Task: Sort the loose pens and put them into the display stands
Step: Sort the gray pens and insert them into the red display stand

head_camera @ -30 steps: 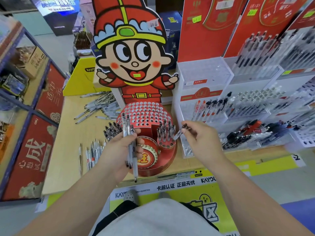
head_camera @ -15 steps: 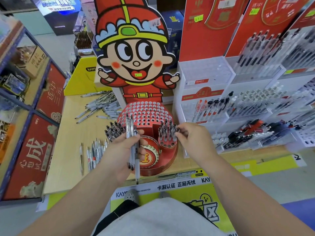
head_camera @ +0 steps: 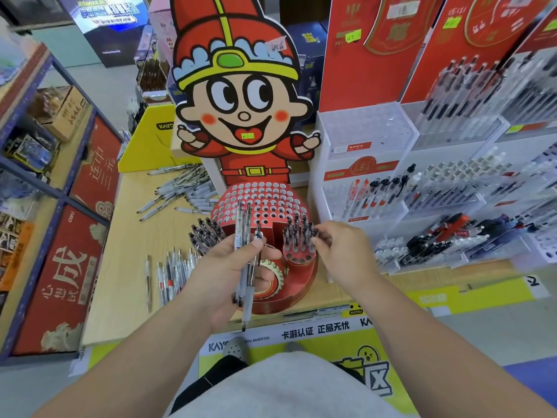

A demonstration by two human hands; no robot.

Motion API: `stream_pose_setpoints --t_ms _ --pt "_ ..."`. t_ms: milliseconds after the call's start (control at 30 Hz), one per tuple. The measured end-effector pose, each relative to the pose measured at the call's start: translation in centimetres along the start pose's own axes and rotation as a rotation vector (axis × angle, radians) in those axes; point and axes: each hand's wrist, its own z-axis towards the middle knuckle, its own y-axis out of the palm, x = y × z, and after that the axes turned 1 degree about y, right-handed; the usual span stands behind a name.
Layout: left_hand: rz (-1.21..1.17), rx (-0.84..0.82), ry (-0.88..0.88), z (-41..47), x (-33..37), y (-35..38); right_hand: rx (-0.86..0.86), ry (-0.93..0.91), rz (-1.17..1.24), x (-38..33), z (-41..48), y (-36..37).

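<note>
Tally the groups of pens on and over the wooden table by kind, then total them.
Loose piles lying on the table: 2, far pile and near pile
Clusters standing in the red stand: 2, left cluster and right cluster
Held in the left hand: 1 bunch
Total: 5

Bright even light, wide-angle edge bending, soft blur

"KAYOU ANIMATION" runs along the table's front banner (head_camera: 241, 342); "deli" marks the red shelf panel (head_camera: 64, 276).
</note>
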Motion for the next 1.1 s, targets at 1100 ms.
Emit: stream_pose_setpoints --t_ms 1100 --pt "0.151 0.127 0.067 2.5 1.3 -1.5 0.133 0.167 0.638 -2.8 -1.2 -6.5"
